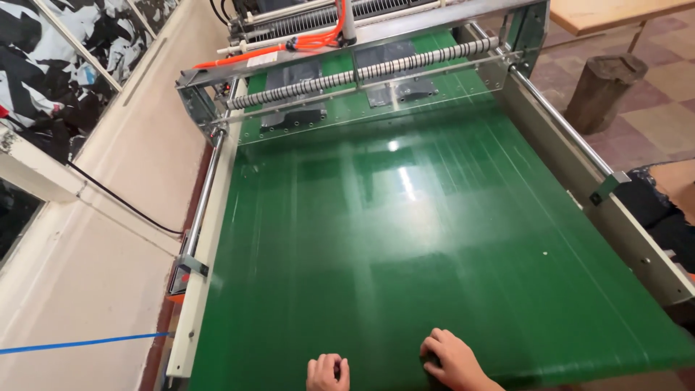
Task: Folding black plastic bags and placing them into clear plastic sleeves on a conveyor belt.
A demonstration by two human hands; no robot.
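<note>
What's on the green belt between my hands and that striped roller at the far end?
Head view: only bare green belt between the hands and the striped roller.

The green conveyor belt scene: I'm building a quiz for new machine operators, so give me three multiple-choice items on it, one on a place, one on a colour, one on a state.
1. Where do the person's hands rest?
A. at the near edge of the green conveyor belt
B. on the far spiral roller
C. on the side rail

2. What colour is the coiled hose at the far end of the machine?
A. blue
B. orange
C. white

3. How is the left hand held?
A. flat, fingers spread
B. curled into a loose fist
C. raised off the belt

Answers:
1 A, both the left hand and the right hand lie at the belt's near edge.
2 B, the hose above the striped spiral roller is bright orange.
3 B, its fingers are folded under, knuckles up.
</note>
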